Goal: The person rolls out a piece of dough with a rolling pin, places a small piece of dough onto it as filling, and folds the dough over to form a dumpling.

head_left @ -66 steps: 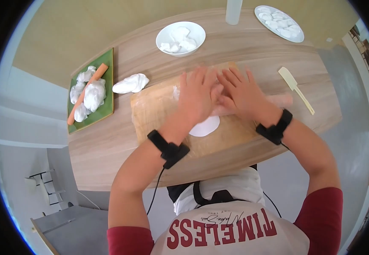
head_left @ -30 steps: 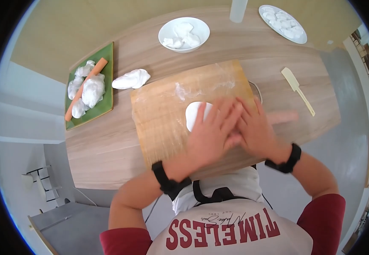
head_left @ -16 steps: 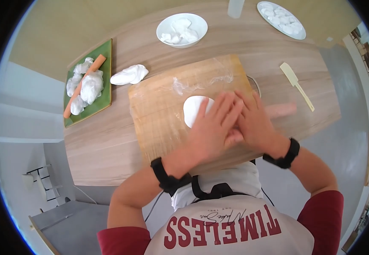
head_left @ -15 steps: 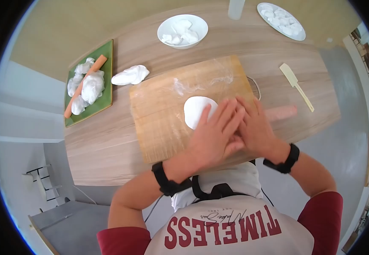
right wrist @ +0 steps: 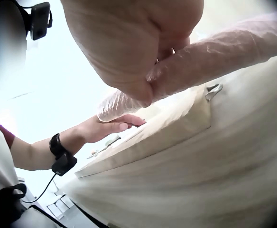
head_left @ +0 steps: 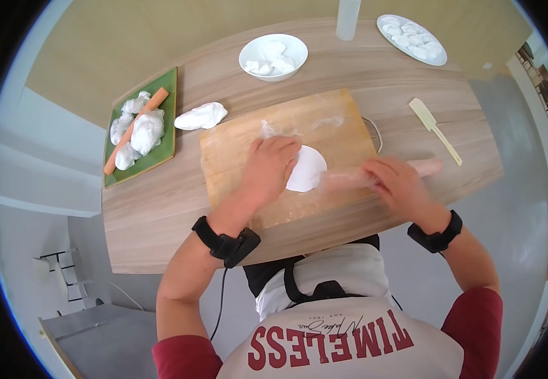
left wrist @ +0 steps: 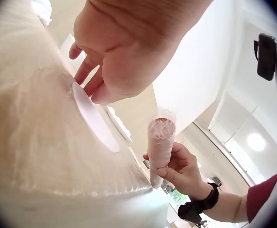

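A flat round of white dough [head_left: 307, 169] lies on the wooden board [head_left: 236, 170], which is wrapped in clear film. My left hand [head_left: 268, 167] is at the dough's left edge; in the left wrist view its thumb and fingers pinch the rim of the dough round [left wrist: 95, 118]. My right hand [head_left: 400, 186] grips a rolling pin [head_left: 346, 179] wrapped in plastic film. The pin's left end points at the dough, just right of it. In the right wrist view, thumb and fingers curl round the rolling pin [right wrist: 200, 64], raised over the board.
A green tray [head_left: 172, 120] with wrapped white lumps and an orange stick stands left. A white lump [head_left: 202, 116] lies beside the board. Behind are a white bowl [head_left: 249, 63] of dough pieces, a bottle [head_left: 347, 22] and a plate [head_left: 439, 61] of white pieces. A spatula [head_left: 435, 129] lies right.
My hands, together over the rolling pin while rolling back and forth, have parted. The left has moved left to the dough's edge; the right has stayed on the pin, more to the right.
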`<state>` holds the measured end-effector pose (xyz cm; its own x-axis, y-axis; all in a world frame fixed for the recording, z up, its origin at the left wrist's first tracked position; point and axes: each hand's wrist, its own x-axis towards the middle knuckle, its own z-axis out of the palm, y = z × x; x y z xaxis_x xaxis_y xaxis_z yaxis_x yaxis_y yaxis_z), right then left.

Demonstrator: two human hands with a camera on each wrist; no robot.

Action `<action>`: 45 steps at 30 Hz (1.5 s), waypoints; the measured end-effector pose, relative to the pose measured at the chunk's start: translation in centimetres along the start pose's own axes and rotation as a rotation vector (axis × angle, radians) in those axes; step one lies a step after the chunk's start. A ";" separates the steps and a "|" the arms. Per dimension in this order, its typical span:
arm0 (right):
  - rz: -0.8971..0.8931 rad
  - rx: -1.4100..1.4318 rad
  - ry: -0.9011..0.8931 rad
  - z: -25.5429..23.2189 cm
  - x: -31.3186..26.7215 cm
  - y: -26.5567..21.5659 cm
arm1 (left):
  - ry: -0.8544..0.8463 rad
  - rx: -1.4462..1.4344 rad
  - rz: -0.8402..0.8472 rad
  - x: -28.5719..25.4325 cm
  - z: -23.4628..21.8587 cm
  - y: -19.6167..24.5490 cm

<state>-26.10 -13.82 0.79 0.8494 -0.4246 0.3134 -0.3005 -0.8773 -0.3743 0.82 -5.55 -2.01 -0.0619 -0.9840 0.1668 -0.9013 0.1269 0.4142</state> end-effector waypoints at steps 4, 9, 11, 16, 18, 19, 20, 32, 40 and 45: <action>-0.002 0.024 0.042 -0.6 0.9 1.2 | 0.031 -0.179 -0.048 1.9 -1.0 0.2; -0.078 -0.002 -0.024 1.2 3.9 2.0 | 0.200 -0.307 0.024 3.0 -1.0 3.7; -0.183 -0.006 -0.032 2.3 5.2 2.3 | 0.142 -0.033 -0.019 3.6 0.5 4.5; 0.049 0.197 -0.037 2.7 7.9 3.9 | 0.101 0.140 -0.111 5.6 3.1 2.8; 0.248 0.314 -0.057 3.7 8.5 4.3 | 0.144 0.181 -0.104 5.6 3.3 2.5; 0.182 -0.055 0.042 4.8 8.6 4.3 | 0.142 0.163 -0.087 5.3 3.3 2.5; 0.114 -0.425 0.138 5.4 8.5 4.5 | 0.140 0.144 -0.068 5.1 3.3 2.7; 0.040 -0.347 -0.013 2.9 4.6 1.8 | 0.144 0.147 0.031 2.2 3.5 6.1; 0.027 -0.390 0.040 4.7 7.3 4.0 | 0.108 0.057 -0.002 4.0 3.1 3.9; 0.045 -0.285 -0.024 2.2 1.4 -0.2 | 0.023 0.075 0.077 -0.9 3.3 9.0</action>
<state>-23.93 -13.70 -0.57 0.8415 -0.4619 0.2804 -0.4449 -0.8867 -0.1255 -8.64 -3.90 -1.42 -0.1233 -0.9685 0.2164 -0.9237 0.1917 0.3318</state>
